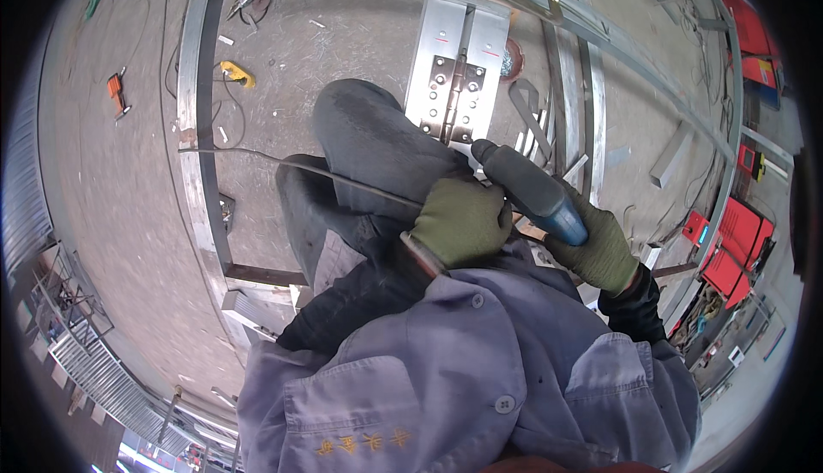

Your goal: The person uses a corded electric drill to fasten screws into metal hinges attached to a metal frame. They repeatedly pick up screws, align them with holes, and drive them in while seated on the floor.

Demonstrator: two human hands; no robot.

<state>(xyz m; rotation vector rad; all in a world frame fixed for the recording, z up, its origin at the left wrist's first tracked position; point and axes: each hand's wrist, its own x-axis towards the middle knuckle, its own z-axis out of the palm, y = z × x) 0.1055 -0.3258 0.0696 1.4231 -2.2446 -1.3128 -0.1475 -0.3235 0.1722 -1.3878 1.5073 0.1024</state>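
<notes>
While a gray jacket (467, 344) fills the near side, both hands show just past it in green gloves. L hand (465, 223) is curled up; can't tell if it grips anything. Gray cable (343, 180) comes in from the L & reaches it. R hand (604, 254) is wrapped around the blue end of a black-&-blue power tool (531, 190), which slants up-L w/ its black tip near the low end of a metal hinge (454, 100). Hinge lies on pale metal bars (440, 32), screws down both leaves. Reddish bowl (513, 60) sits just R of the bars. Around all this: big metal frame (202, 87) on gray floor (291, 32), w/ a yellow tool (237, 74) inside it, orange tool (116, 96) outside, far L.
</notes>
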